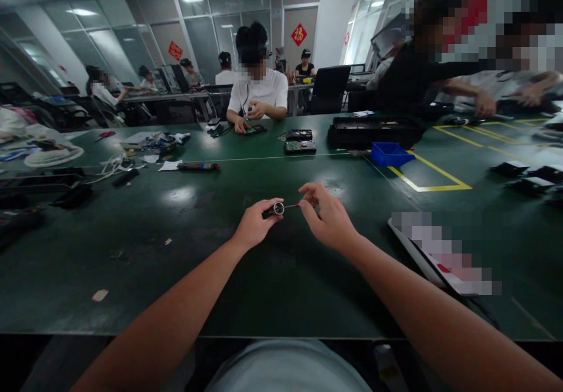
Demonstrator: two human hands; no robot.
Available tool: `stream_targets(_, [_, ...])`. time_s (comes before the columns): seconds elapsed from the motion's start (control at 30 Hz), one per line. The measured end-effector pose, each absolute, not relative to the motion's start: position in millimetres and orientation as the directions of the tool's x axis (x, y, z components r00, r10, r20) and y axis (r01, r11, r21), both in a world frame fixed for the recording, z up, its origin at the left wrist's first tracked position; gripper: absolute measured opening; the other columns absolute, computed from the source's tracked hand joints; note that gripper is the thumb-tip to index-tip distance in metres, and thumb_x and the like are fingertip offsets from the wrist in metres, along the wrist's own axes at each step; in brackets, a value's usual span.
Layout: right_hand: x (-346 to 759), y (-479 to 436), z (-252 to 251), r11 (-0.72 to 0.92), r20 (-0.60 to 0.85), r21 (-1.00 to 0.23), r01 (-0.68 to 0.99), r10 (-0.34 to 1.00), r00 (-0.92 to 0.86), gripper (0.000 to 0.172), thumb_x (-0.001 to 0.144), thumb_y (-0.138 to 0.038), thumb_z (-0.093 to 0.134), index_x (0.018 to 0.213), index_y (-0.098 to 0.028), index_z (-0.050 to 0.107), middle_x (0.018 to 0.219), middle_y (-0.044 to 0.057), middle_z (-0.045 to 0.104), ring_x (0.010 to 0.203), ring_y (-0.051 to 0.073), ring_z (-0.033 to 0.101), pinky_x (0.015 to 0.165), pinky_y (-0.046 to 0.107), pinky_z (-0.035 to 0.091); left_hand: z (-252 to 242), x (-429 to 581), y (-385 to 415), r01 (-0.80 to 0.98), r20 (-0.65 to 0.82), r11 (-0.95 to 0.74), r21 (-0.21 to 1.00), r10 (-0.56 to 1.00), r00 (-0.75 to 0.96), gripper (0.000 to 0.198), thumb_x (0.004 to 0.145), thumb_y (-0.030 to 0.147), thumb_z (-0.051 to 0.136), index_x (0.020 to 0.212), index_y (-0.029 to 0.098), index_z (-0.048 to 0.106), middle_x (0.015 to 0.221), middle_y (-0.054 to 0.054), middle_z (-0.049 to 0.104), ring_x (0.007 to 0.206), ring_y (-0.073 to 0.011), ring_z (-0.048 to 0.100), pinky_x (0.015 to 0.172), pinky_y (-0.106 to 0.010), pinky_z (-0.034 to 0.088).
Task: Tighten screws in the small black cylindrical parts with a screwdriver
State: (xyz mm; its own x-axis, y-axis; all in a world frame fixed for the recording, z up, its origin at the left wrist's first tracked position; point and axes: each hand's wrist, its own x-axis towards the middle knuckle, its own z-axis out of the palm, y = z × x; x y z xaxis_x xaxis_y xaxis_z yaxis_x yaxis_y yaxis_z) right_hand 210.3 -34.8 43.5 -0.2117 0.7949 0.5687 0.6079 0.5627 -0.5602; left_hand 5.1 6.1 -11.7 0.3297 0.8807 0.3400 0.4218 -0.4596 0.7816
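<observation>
Over the green table, my left hand is closed around a small dark cylindrical part. Its round, silver-rimmed end shows, with dark details inside. My right hand is closed at thumb and fingers on what looks like a small screwdriver. Its thin metal shaft points left and reaches the side of the cylinder, with a bit of red by my thumb. Most of its handle is hidden in the hand. I cannot tell whether the tip is inside the part or only touching it.
On the green table lie a blue bin, a long black housing, hard drives, a dark tool-like stick and a pale flat object at right. Cables and parts clutter the left. A person works opposite.
</observation>
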Motion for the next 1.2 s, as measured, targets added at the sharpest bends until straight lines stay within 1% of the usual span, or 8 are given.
stream_targets(0.13, [210.2, -35.3, 44.8, 0.507, 0.520, -0.557, 0.658, 0.830, -0.200, 0.017, 0.097, -0.032, 0.043, 0.100, -0.021, 0.056, 0.077, 0.004, 0.065, 0.068, 0.019, 0.060, 0.064, 0.032, 0.042, -13.0, 5.7, 6.8, 0.417, 0.345, -0.471, 0.777, 0.874, 0.343, 0.043, 0.084, 0.019, 0.071, 0.125, 0.028, 0.066, 0.120, -0.004, 0.068, 0.114, -0.0220, 0.061, 0.106, -0.042, 0.044])
stream_targets(0.23, [210.9, -33.9, 43.4, 0.486, 0.519, -0.572, 0.661, 0.838, -0.167, 0.020, 0.099, -0.032, 0.039, 0.103, -0.021, 0.056, 0.074, 0.003, 0.065, 0.062, 0.018, 0.059, 0.062, 0.032, 0.041, -13.3, 6.6, 6.7, 0.414, 0.355, -0.486, 0.770, 0.865, 0.356, 0.043, 0.083, 0.018, 0.072, 0.124, 0.028, 0.066, 0.120, -0.004, 0.069, 0.114, -0.0216, 0.062, 0.106, -0.041, 0.043])
stream_targets(0.33, [211.7, -31.3, 39.7, 0.527, 0.567, -0.608, 0.594, 0.812, -0.140, 0.018, 0.096, -0.029, 0.046, 0.109, -0.020, 0.054, 0.080, 0.004, 0.067, 0.070, 0.019, 0.063, 0.067, 0.032, 0.045, -11.9, 6.8, 6.3, 0.424, 0.355, -0.480, 0.768, 0.870, 0.341, 0.043, 0.083, 0.018, 0.072, 0.124, 0.028, 0.066, 0.120, -0.004, 0.069, 0.115, -0.0217, 0.062, 0.107, -0.041, 0.042])
stream_targets(0.53, [210.5, -27.9, 35.1, 0.481, 0.525, -0.742, 0.466, 0.850, -0.042, 0.018, 0.096, -0.035, 0.051, 0.098, -0.022, 0.062, 0.086, 0.005, 0.072, 0.080, 0.021, 0.068, 0.072, 0.034, 0.050, -9.5, 6.1, 7.1, 0.457, 0.338, -0.455, 0.764, 0.886, 0.318, 0.042, 0.084, 0.021, 0.071, 0.125, 0.027, 0.066, 0.124, -0.005, 0.068, 0.118, -0.0239, 0.061, 0.109, -0.044, 0.041])
stream_targets(0.77, [206.9, -16.4, 24.6, 0.362, 0.389, -0.911, 0.198, 0.914, 0.118, 0.029, 0.096, -0.046, 0.048, 0.095, -0.020, 0.060, 0.076, 0.004, 0.067, 0.069, 0.017, 0.064, 0.068, 0.034, 0.053, -9.3, 5.5, 10.7, 0.431, 0.410, -0.500, 0.751, 0.865, 0.288, 0.042, 0.083, 0.019, 0.071, 0.125, 0.025, 0.066, 0.126, -0.005, 0.068, 0.120, -0.0232, 0.060, 0.110, -0.043, 0.041])
stream_targets(0.93, [216.0, 0.1, 15.8, 0.148, 0.137, -0.984, -0.097, 0.985, 0.109, 0.032, 0.093, -0.052, 0.048, 0.084, -0.022, 0.056, 0.065, 0.002, 0.057, 0.057, 0.016, 0.057, 0.059, 0.035, 0.056, -6.0, 1.7, 14.3, 0.477, 0.414, -0.564, 0.674, 0.823, 0.389, 0.040, 0.085, 0.021, 0.070, 0.124, 0.029, 0.067, 0.125, -0.004, 0.068, 0.119, -0.0231, 0.059, 0.108, -0.044, 0.042])
stream_targets(1.03, [218.0, 1.4, 15.5, 0.184, 0.169, -0.980, -0.080, 0.971, 0.167, 0.031, 0.090, -0.051, 0.053, 0.084, -0.021, 0.057, 0.072, 0.002, 0.060, 0.061, 0.016, 0.058, 0.058, 0.032, 0.055, -5.2, 0.5, 15.5, 0.527, 0.383, -0.542, 0.655, 0.839, 0.386, 0.042, 0.084, 0.020, 0.071, 0.125, 0.029, 0.067, 0.123, -0.004, 0.069, 0.116, -0.0238, 0.060, 0.105, -0.044, 0.043])
stream_targets(1.2, [211.9, -8.1, 22.3, 0.296, 0.317, -0.945, 0.137, 0.931, 0.182, 0.029, 0.094, -0.046, 0.050, 0.087, -0.020, 0.058, 0.072, 0.003, 0.063, 0.063, 0.016, 0.059, 0.060, 0.032, 0.051, -4.3, 1.3, 13.3, 0.525, 0.376, -0.530, 0.666, 0.846, 0.377, 0.043, 0.085, 0.022, 0.071, 0.126, 0.029, 0.065, 0.122, -0.004, 0.069, 0.114, -0.0238, 0.060, 0.103, -0.042, 0.043])
